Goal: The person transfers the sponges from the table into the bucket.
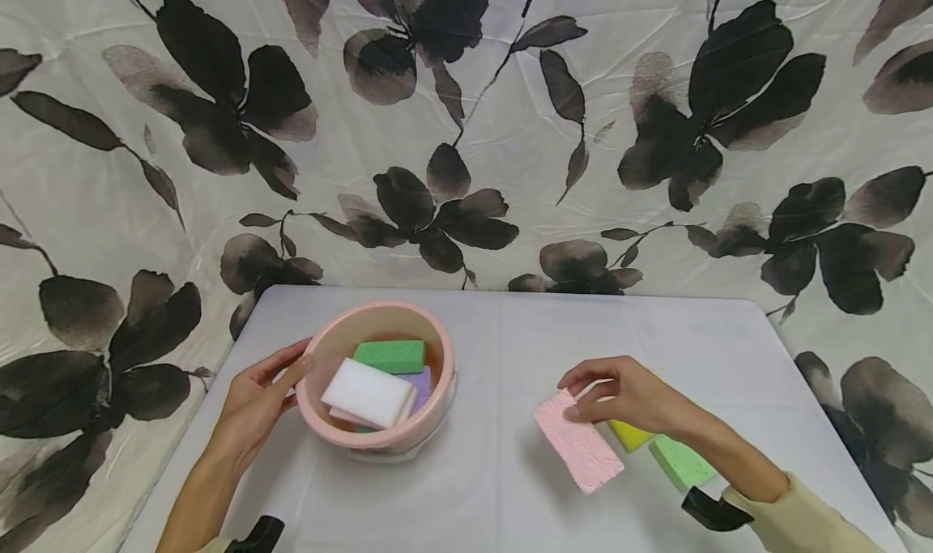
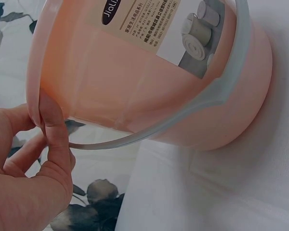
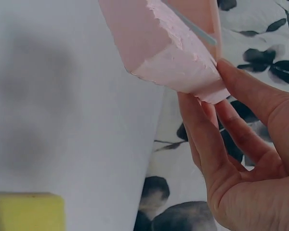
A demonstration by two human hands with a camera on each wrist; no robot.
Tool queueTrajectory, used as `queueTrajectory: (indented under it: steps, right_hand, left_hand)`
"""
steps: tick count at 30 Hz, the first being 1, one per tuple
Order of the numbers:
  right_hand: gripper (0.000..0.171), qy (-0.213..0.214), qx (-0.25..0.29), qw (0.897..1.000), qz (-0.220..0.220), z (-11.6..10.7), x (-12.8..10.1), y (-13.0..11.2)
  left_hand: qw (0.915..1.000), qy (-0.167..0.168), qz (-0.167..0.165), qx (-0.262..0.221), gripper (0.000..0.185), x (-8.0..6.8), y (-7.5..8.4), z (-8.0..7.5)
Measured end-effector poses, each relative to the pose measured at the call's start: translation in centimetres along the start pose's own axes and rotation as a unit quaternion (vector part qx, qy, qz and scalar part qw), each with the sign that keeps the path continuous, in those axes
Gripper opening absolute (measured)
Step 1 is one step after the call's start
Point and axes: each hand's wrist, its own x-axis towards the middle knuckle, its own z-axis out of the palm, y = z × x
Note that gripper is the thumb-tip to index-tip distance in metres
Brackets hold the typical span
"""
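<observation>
My left hand (image 1: 255,403) pinches the rim of a pink bucket (image 1: 426,427) on its left side, thumb and fingers on either side of the wall in the left wrist view. Inside the bucket lie a green sponge (image 1: 389,356), a white sponge (image 1: 367,391) on top of a pale pink one, and a purple sponge (image 1: 421,387). Out to the right, my right hand (image 1: 619,389) holds a pink rectangular sponge (image 1: 579,441) by one end, between thumb and fingers. The sponge is raised above the table, its shadow below. In the right wrist view its rough edge (image 3: 183,43) faces the camera.
Beneath and beside my right forearm, a yellow sponge (image 1: 630,435) and a light green sponge (image 1: 683,462) lie on the white table (image 1: 503,504). The bucket's pale handle (image 2: 183,118) hangs down along its outside. A floral cloth (image 1: 466,132) hangs behind the table.
</observation>
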Motion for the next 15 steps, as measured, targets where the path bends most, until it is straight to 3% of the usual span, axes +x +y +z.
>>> queueTrajectory:
  steps: [9,15]
  right_hand:
    - [0.036,0.009,0.001,1.000,-0.001,-0.2,1.6,-1.8]
    - [0.035,0.016,-0.014,1.000,-0.012,-0.5,2.6,-3.0]
  left_hand:
    - [0.9996,0.002,0.022,-0.019,0.071,-0.2,0.1,-0.1]
    - [0.9997,0.002,0.018,-0.017,0.070,-0.3,0.2,-0.1]
